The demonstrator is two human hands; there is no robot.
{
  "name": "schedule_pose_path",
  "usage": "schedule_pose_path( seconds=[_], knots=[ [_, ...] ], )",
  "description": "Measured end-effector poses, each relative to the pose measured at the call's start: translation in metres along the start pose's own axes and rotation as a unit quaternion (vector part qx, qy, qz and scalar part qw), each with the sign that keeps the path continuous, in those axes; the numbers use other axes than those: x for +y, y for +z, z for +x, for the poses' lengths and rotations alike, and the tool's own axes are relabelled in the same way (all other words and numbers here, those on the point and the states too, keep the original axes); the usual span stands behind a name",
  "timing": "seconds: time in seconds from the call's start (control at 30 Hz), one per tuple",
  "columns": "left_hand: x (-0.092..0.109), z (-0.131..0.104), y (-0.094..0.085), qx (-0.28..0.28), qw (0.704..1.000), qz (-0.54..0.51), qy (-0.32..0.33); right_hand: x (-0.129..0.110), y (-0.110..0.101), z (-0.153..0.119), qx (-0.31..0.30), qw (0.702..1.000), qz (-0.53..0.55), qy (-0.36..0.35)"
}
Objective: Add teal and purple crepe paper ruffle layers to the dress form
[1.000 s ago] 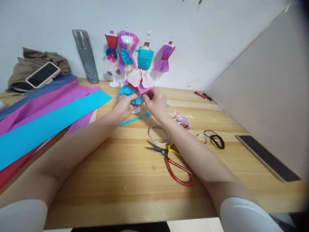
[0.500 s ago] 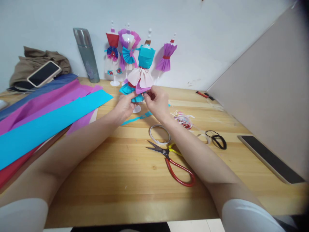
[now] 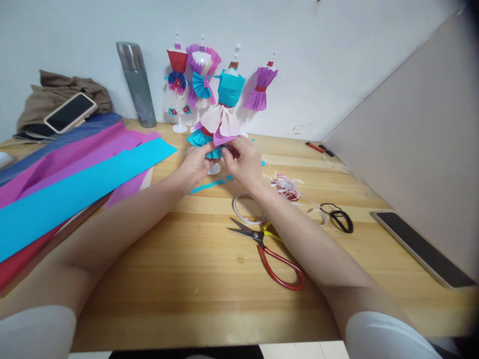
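Observation:
A small dress form [image 3: 231,87] stands on a white base, dressed in a turquoise top and layered crepe paper skirts. The pale pink layer [image 3: 220,120] lies above a purple one and a turquoise one [image 3: 198,138]. My left hand [image 3: 196,162] pinches the lower turquoise skirt from the left. From the right, my right hand [image 3: 245,159] grips the skirt's edge with thumb and fingers; its fingertips are partly hidden. Red-and-yellow-handled scissors [image 3: 256,235] lie open in front, beside a roll of tape [image 3: 239,208]. A turquoise paper strip [image 3: 209,185] rests under the hands.
Three other dressed forms, one in purple [image 3: 260,87], stand by the wall. Crepe paper sheets [image 3: 93,182], a phone [image 3: 71,113] and a flask [image 3: 136,85] are on the left. Paper scraps [image 3: 286,187], black hair ties [image 3: 341,219] and a black slab [image 3: 422,249] lie right.
My right hand's fingers have shifted slightly at the skirt's edge, moving up under the purple layer. Both hands stay on the skirt; the whole view has shifted a little.

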State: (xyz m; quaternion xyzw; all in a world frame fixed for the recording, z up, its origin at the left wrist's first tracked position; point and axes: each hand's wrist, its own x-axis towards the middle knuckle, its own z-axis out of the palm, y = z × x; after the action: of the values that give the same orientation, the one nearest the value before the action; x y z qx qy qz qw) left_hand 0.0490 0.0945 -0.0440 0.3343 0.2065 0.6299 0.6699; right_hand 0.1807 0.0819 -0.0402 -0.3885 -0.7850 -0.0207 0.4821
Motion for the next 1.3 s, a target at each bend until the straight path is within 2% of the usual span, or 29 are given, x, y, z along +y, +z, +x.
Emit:
schedule_pose_path(
  seconds=[0.23, 0.43, 0.53, 0.73, 0.9, 1.17, 1.3],
  knots=[
    [0.001, -0.007, 0.000, -0.002, 1.000, 0.028, -0.001, 0.001, -0.001, 0.000, 0.002, 0.999, 0.031, 0.025],
    [0.001, -0.010, 0.000, -0.006, 0.999, 0.044, 0.005, -0.008, -0.001, -0.005, -0.067, 0.991, -0.112, 0.014],
    [0.003, -0.009, -0.001, -0.008, 0.999, 0.035, 0.001, -0.012, 0.001, -0.008, -0.076, 0.988, -0.131, 0.005],
    [0.003, -0.006, 0.000, 0.016, 1.000, 0.010, -0.009, -0.006, 0.003, -0.007, -0.005, 0.999, -0.015, 0.032],
    [0.003, -0.010, 0.005, -0.003, 1.000, 0.014, 0.005, -0.002, 0.004, -0.007, -0.027, 0.996, 0.079, 0.041],
    [0.006, -0.012, 0.001, 0.016, 0.999, 0.030, -0.022, 0.003, 0.000, -0.002, 0.040, 0.971, 0.170, 0.163],
    [0.002, -0.012, -0.001, 0.008, 0.999, 0.042, -0.016, 0.003, 0.001, -0.002, 0.012, 0.974, 0.180, 0.135]
  ],
)
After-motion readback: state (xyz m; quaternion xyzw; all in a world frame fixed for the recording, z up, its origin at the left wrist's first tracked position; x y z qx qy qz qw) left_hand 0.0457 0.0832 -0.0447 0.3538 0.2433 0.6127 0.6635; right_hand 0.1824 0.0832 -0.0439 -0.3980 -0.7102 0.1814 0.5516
